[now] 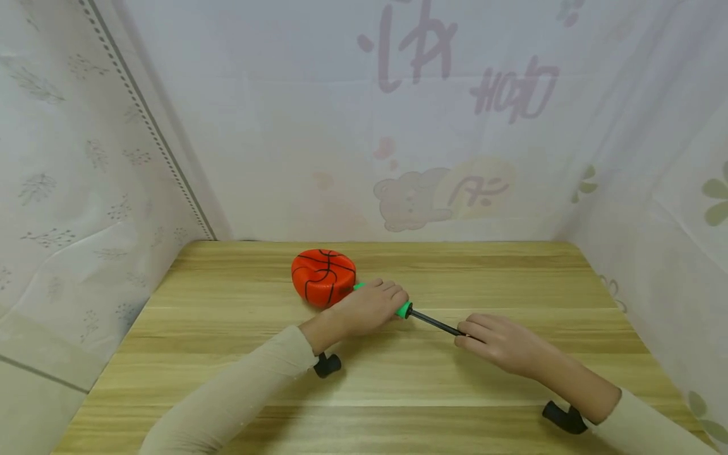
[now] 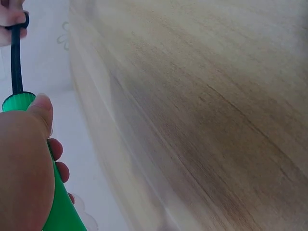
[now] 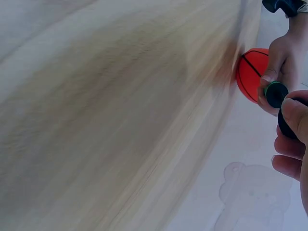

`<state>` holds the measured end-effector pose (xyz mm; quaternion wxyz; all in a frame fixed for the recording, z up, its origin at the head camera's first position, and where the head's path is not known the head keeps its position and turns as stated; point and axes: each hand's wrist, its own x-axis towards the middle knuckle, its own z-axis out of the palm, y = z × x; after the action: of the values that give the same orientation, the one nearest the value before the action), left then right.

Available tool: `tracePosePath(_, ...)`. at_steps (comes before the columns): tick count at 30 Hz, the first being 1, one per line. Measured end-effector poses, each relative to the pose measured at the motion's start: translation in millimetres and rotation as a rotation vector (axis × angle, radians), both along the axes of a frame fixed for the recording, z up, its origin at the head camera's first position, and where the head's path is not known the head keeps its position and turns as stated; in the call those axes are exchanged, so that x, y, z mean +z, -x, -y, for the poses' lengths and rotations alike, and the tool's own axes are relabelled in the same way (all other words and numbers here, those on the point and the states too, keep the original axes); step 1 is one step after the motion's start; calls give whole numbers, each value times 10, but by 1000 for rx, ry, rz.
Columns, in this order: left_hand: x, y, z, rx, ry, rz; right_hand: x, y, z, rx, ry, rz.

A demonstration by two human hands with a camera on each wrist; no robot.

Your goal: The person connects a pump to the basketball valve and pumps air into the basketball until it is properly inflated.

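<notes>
A red-orange toy basketball (image 1: 324, 278) with black lines sits on the table, its top caved in. Just to its right, my left hand (image 1: 370, 308) grips the green barrel (image 2: 65, 211) of a hand pump, thumb near the collar. The pump's green rear end reaches the ball's side; whether it is joined to the ball is hidden. A black rod (image 1: 435, 322) sticks out of the barrel toward my right hand (image 1: 503, 344). That hand holds the black handle (image 3: 287, 126) at the rod's end, its fingers curled round it.
The wooden table (image 1: 227, 392) spreads under both arms. White printed cloth (image 1: 296, 126) stands behind it and on both sides. Black wrist mounts hang under the left wrist (image 1: 328, 365) and the right wrist (image 1: 564, 417).
</notes>
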<state>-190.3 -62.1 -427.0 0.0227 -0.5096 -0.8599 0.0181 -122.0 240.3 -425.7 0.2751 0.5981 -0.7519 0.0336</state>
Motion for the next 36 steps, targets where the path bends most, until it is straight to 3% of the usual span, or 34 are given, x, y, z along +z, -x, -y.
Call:
tracePosePath(7,-20,6,11,-4,4,-19,-36,-86,-126,-22,4,-13)
tracePosePath(12,-37,-8,-3,-4,13,-39,-31,-68,-87,4,58,-10)
tracePosePath(28,-65,-45,-61,2,57,-100,-32,230,376,28,-5,9)
tracePosePath(36,-49,-37,-40,-4,33,-101,-66,352,514,54,37,31)
